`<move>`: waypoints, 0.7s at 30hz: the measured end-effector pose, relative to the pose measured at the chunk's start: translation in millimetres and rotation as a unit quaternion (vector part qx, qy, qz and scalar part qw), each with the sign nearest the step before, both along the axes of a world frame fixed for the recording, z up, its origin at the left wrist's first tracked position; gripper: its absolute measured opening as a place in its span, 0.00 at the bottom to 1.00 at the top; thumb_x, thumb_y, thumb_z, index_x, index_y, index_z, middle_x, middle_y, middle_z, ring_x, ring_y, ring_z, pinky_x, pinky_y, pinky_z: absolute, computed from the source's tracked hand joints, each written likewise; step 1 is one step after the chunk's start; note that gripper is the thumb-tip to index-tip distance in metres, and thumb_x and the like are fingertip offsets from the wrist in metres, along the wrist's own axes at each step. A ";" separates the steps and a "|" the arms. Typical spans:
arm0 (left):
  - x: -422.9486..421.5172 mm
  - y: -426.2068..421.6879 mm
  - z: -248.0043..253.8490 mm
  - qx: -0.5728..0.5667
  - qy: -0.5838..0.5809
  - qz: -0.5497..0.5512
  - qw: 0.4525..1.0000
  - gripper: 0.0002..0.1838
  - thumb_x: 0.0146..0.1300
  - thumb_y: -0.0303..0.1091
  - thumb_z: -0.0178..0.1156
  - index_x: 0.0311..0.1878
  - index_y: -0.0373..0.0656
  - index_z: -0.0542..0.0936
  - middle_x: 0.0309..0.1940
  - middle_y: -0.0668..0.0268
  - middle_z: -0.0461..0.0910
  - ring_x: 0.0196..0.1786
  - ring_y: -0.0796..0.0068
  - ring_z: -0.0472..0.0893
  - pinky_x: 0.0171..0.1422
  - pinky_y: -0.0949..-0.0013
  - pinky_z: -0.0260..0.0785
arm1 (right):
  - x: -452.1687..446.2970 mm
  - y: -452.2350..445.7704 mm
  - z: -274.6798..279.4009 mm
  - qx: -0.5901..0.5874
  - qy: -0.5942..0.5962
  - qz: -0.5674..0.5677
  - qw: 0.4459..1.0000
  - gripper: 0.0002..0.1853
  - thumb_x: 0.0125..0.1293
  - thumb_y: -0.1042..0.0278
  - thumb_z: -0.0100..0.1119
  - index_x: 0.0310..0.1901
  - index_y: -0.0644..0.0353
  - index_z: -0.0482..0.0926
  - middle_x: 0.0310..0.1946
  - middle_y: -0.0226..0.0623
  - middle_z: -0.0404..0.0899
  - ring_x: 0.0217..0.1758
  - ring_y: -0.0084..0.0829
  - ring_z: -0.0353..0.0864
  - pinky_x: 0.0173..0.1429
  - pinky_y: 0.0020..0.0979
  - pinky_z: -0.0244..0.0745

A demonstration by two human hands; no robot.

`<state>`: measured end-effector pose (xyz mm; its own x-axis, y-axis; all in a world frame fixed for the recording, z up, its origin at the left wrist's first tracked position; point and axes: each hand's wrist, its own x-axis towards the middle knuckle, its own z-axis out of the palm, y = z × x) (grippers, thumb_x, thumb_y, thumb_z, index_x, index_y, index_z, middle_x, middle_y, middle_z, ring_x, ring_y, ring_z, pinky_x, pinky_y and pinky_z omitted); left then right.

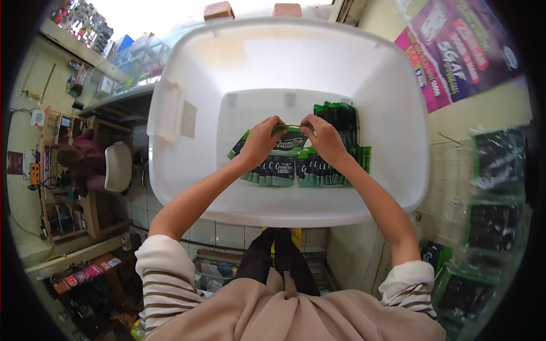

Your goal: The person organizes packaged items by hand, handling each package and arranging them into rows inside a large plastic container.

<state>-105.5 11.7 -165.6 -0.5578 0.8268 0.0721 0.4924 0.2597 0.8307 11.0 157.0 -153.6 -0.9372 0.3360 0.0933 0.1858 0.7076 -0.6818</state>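
Inside a large white plastic tub (187, 187), my left hand (265, 138) and my right hand (322, 139) pinch the upper edge of a green and black packet (290, 141) printed "Country Music". The fingers of each hand are closed on one upper corner. Just below it, similar packets (282, 172) stand in overlapping rows on the tub floor. More dark green packets (335, 116) are packed behind my right hand. Left of my left wrist, part of another green packet (236, 146) shows; my hand hides the rest.
On the left, a person (85, 159) sits by a white chair (118, 165) at wooden shelves. A glass display case (128, 65) stands beyond the tub's left side. Plastic-wrapped packets (497, 159) hang along the right wall, below a purple poster (449, 54).
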 end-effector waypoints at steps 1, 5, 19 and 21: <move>4.6 0.8 18.0 0.010 0.009 -0.009 1.000 0.06 0.57 0.27 0.55 0.37 0.35 0.71 0.32 0.58 0.77 0.34 0.65 0.78 0.38 0.67 0.69 | 6.8 -1.7 21.3 -0.037 0.052 -0.030 0.998 0.06 0.59 0.71 0.53 0.35 0.62 0.71 0.33 0.38 0.76 0.36 0.38 0.75 0.40 0.34 0.70; 44.5 2.0 86.0 0.174 -0.151 0.011 0.973 0.05 0.60 0.26 0.54 0.38 0.35 0.72 0.29 0.64 0.76 0.31 0.81 0.74 0.35 0.76 0.67 | 54.2 -22.9 106.7 -0.085 0.167 -0.134 0.973 0.06 0.57 0.73 0.57 0.35 0.61 0.73 0.30 0.35 0.75 0.30 0.28 0.74 0.35 0.27 0.69; 298.1 29.0 127.8 0.326 -0.389 -0.243 0.827 0.16 0.56 0.15 0.53 0.45 0.38 0.62 0.40 0.62 0.67 0.46 0.77 0.72 0.48 0.74 0.68 | 312.0 -132.4 125.1 0.028 0.316 -0.528 0.787 0.05 0.61 0.74 0.52 0.38 0.65 0.71 0.30 0.38 0.74 0.35 0.27 0.74 0.40 0.26 0.68; 323.1 35.8 108.1 0.290 -0.321 -0.313 0.845 0.13 0.55 0.15 0.54 0.42 0.37 0.65 0.40 0.63 0.67 0.46 0.77 0.72 0.47 0.74 0.68 | 339.6 -145.5 115.4 0.009 0.308 -0.595 0.742 0.06 0.63 0.73 0.51 0.38 0.66 0.71 0.30 0.37 0.73 0.36 0.25 0.73 0.40 0.26 0.67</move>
